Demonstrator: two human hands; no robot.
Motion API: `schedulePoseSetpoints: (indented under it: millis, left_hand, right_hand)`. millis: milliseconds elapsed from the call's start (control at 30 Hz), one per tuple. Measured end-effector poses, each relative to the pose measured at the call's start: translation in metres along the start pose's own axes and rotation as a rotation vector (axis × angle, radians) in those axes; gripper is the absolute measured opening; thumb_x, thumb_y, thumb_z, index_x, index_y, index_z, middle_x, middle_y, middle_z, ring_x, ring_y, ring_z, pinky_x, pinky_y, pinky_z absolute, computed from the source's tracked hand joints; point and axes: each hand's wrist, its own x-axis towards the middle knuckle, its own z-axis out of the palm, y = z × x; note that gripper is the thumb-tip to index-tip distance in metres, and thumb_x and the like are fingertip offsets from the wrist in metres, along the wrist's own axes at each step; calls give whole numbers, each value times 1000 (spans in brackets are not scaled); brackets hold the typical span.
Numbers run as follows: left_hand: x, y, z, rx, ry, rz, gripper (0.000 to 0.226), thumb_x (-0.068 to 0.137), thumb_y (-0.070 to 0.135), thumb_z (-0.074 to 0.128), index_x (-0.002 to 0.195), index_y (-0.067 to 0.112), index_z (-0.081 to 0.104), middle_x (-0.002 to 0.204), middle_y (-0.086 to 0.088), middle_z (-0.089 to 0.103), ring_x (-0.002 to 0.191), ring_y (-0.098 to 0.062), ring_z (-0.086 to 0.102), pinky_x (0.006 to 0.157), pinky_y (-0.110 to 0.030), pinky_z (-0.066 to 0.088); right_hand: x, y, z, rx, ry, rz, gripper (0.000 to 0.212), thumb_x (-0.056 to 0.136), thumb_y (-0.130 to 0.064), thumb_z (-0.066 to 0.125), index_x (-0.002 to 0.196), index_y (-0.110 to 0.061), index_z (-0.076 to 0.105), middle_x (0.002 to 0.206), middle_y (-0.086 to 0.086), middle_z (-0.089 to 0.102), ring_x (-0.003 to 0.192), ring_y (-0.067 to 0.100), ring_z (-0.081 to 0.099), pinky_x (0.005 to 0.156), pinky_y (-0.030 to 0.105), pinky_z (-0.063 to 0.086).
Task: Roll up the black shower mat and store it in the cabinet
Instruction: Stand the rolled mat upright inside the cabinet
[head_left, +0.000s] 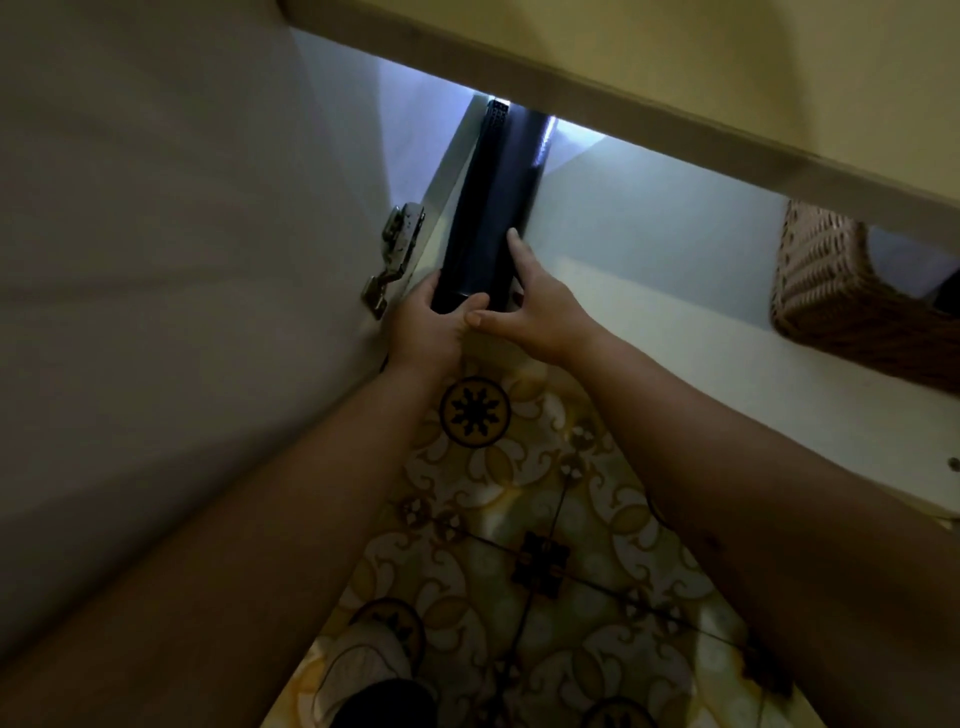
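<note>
The black shower mat (493, 208) is rolled into a long tube and lies lengthwise inside the white cabinet (649, 249), against its left side wall. My left hand (431, 322) cups the near end of the roll from the left. On the right side of that end rests my right hand (530, 306), fingers stretched along the roll and thumb meeting the left hand. The far end of the roll reaches the lit back of the cabinet, under the countertop edge.
The open cabinet door (156, 260) fills the left, with a metal hinge (395, 254) beside the roll. A woven wicker basket (852, 296) stands on the cabinet floor at the right. Patterned floor tiles (519, 519) and a foot in a slipper (374, 680) lie below.
</note>
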Motion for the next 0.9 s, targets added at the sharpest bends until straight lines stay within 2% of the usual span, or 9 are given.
schedulePoseSetpoints:
  millis: [133,200,367,433,500,633,700,767,900]
  left_hand:
    - [-5,-1,5,-43,108,-4,75,76,39,76,141,20,43,145,-6,46,131,-21,42,101,-37,42]
    - [-7,-1,8,-114,143,-13,72,76,36,77,139,20,44,144,-4,47,131,-19,42,101,-35,41]
    - [-14,0,16,-231,254,-121,63,81,43,71,136,25,47,140,-1,49,124,-17,47,84,-27,42]
    - [-17,2,19,-278,300,-149,56,84,44,68,133,24,49,128,4,54,117,-16,52,78,-25,42]
    - [-20,5,22,-314,288,-163,58,84,43,67,134,23,48,121,7,55,115,-16,54,78,-23,42]
    - [-21,5,23,-219,221,-126,70,78,40,73,138,20,43,130,3,54,111,-13,52,81,-24,43]
    - [-18,6,19,-200,228,-124,59,80,38,73,131,20,50,119,7,58,107,-14,57,83,-29,47]
    - [-16,6,14,-189,229,-102,46,85,40,67,124,17,58,116,3,65,106,-16,61,89,-35,51]
    - [-7,13,9,-175,237,-91,44,91,45,58,121,13,63,118,-5,67,110,-20,60,98,-39,47]
  right_hand:
    - [0,7,0,-21,-3,-17,109,74,-41,77,152,-26,1,160,5,13,144,22,18,115,41,26]
    - [1,7,0,-23,-2,-19,109,74,-42,77,152,-28,2,160,5,13,144,22,18,115,42,26]
    - [4,7,3,-15,-5,-33,103,75,-37,76,151,-30,6,160,8,13,141,28,26,111,39,32]
    - [6,6,7,-27,18,-40,100,74,-29,76,149,-27,10,157,11,21,138,30,33,107,39,37]
    - [8,5,11,-80,80,-61,97,74,-25,76,148,-23,14,156,9,24,136,28,36,105,35,39]
    - [11,-2,18,-146,186,-117,82,80,-15,68,149,-17,24,158,11,19,140,26,29,112,35,32]
    - [12,-5,22,-197,205,-164,77,82,-14,65,149,-13,26,157,15,20,141,27,28,113,33,29]
    - [14,-7,24,-265,207,-239,73,83,-19,66,147,-11,31,155,15,25,140,24,30,110,29,29]
    - [21,-12,28,-240,332,-279,62,83,-26,67,138,-9,44,147,11,43,131,22,43,105,27,35]
